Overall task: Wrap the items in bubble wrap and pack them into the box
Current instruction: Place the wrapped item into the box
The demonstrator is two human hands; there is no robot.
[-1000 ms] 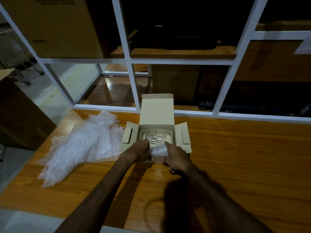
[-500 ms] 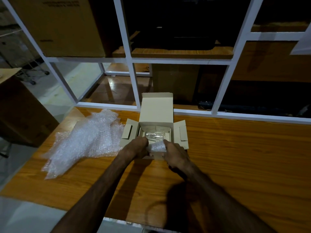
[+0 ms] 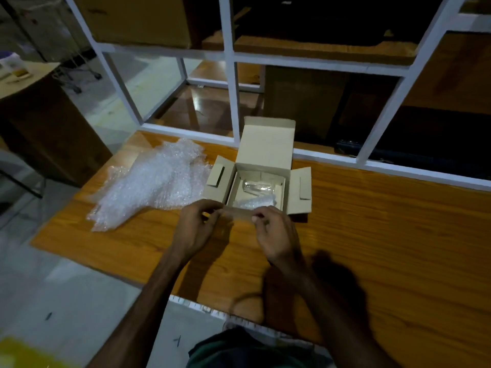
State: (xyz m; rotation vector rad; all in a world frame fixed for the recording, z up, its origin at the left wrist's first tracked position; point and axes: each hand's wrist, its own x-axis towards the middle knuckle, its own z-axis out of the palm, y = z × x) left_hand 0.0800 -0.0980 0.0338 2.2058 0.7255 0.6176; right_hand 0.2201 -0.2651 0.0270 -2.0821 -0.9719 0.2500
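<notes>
A small cardboard box (image 3: 265, 150) stands open on the wooden table (image 3: 385, 235), its lid upright and its side flaps spread. Inside lie a bubble-wrapped bundle (image 3: 257, 201) at the near side and a clear shiny item (image 3: 259, 186) behind it. My left hand (image 3: 196, 229) and my right hand (image 3: 276, 235) are at the box's near edge, one at each end of the near flap (image 3: 237, 213). Each pinches that flap between thumb and fingers. The flap is blurred.
A loose crumpled sheet of bubble wrap (image 3: 154, 181) lies on the table left of the box, touching its left flap. A white shelf frame (image 3: 229, 75) rises right behind the box. The table's near edge (image 3: 239, 318) is close to my body.
My hands have let go of the wrapped bundle, which now lies inside the box. They have drawn back a little to the near flap.
</notes>
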